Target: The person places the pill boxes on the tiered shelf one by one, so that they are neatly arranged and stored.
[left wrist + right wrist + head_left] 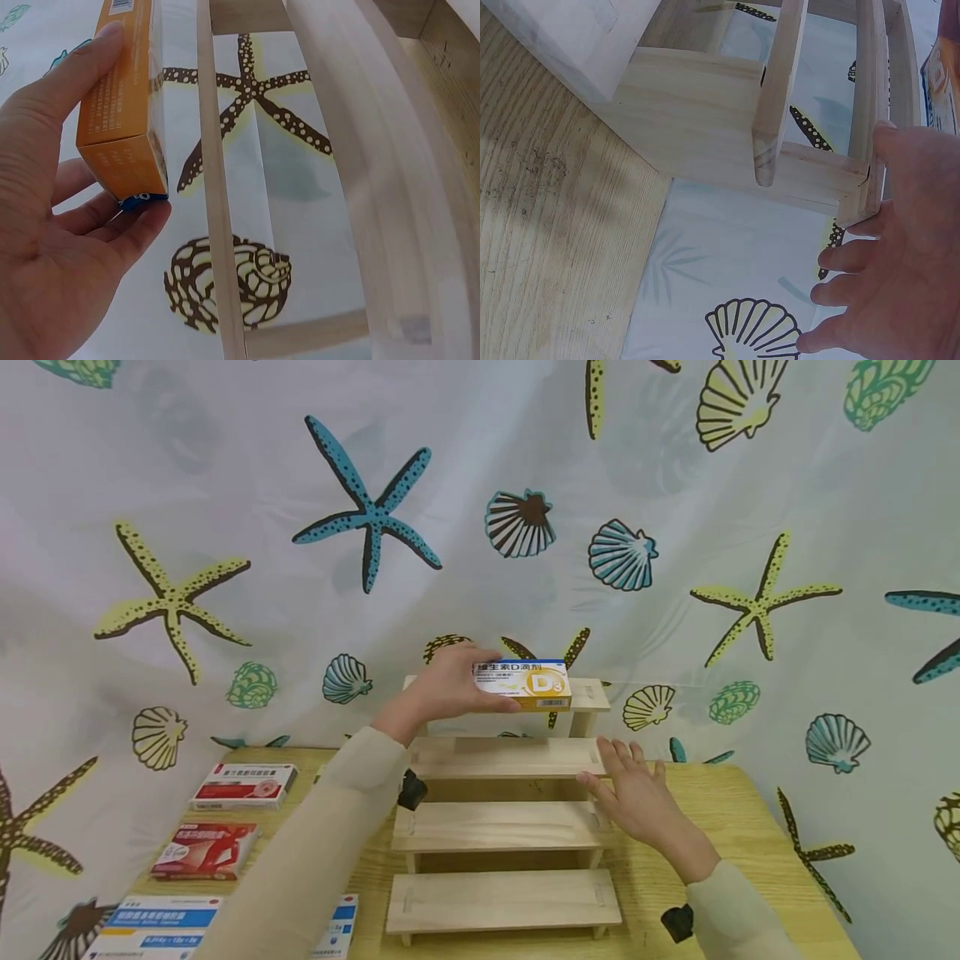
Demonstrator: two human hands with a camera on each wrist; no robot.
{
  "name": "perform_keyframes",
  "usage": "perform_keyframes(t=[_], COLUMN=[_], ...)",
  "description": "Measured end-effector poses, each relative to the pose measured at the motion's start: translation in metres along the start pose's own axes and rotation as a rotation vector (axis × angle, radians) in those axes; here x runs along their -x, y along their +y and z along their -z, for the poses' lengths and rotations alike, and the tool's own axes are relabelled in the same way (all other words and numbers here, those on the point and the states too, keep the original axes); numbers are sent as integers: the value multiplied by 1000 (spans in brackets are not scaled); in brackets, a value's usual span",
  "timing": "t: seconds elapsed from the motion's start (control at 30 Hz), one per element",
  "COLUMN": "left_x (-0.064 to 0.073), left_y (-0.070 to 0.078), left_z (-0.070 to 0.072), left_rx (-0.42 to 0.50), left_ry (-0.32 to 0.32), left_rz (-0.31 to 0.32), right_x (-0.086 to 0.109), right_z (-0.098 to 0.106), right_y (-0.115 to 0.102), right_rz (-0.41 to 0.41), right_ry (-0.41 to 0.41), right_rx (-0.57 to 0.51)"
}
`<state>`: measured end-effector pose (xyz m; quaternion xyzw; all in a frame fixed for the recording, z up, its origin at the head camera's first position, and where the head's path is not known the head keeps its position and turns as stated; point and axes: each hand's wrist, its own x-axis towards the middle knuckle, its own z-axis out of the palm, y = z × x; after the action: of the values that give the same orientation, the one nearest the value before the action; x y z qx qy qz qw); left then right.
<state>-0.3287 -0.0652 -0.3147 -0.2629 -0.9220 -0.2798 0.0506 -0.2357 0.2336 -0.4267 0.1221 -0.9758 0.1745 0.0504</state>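
A white cloth printed with starfish and shells formed the background behind a wood-grain bench. A four-tier wooden stand stood on the bench, its shelves rising stepwise toward the cloth.

The left hand pinched a white and orange medicine box, marked D3, between the thumb and the fingers. The box was located at the top shelf, with its long side running along the shelf; contact between the box and the shelf could not be determined.

The right hand was spread, fingers extended, at the right end of the second shelf from the top. It held nothing.

To the left of the stand, further boxes lay flat on the bench: a red and white box farthest back, a red box in front of it, and a blue and white box nearest the viewer. The left sleeve partly covered the front area.
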Motion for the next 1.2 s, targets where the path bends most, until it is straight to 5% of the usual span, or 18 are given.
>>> perform_keyframes(t=[0.47,1.2], left_x=[-33,-57], left_y=[22,24], left_z=[-27,-49], left_rx=[39,16], left_ry=[-37,-15], left_rz=[-28,44], right_x=[-1,-3], right_z=[3,4], right_y=[1,5], right_rz=[-13,-18], right_ry=[-13,-27], right_rx=[7,-22])
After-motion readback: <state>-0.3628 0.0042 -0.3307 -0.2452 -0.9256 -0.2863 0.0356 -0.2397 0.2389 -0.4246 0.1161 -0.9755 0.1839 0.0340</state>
